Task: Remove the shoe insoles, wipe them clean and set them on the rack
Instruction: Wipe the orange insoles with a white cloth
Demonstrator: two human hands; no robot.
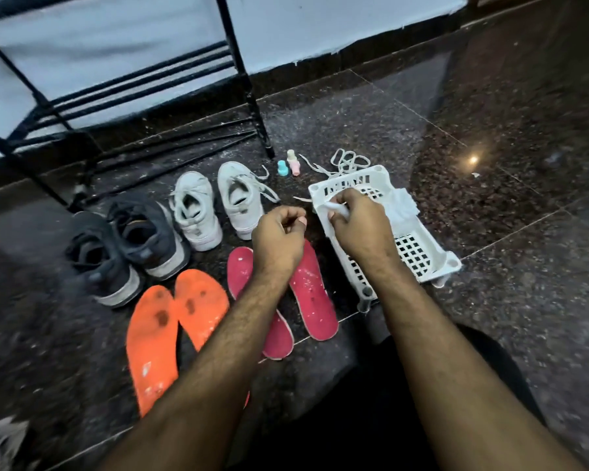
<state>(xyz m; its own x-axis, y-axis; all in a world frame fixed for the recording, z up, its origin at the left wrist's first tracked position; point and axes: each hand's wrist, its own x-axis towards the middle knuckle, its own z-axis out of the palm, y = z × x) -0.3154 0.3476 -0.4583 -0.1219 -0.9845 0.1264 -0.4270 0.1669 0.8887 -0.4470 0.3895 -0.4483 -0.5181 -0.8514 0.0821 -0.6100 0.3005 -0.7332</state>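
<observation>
Right hand over the near end of the white basket, fingers curled, pinching a small white wipe between thumb and fingertips. Left hand just beside it, fingers curled loosely inward, nothing visible in them. In the perforated basket, a crumpled white cloth along the right wall; rest of the slotted floor bare. On the floor below the forearms, four insoles out of the shoes: two pink insoles speckled with white flecks, partly hidden under the left arm; two orange insoles, toes touching, with dark smudges and pale scuffs. Behind them, a pair of white sneakers and a pair of dark sneakers, openings up. Small teal and pink bottles and loose white laces beyond the basket. Black metal rack against a pale wall, on dark speckled polished stone floor dusted with white specks.
</observation>
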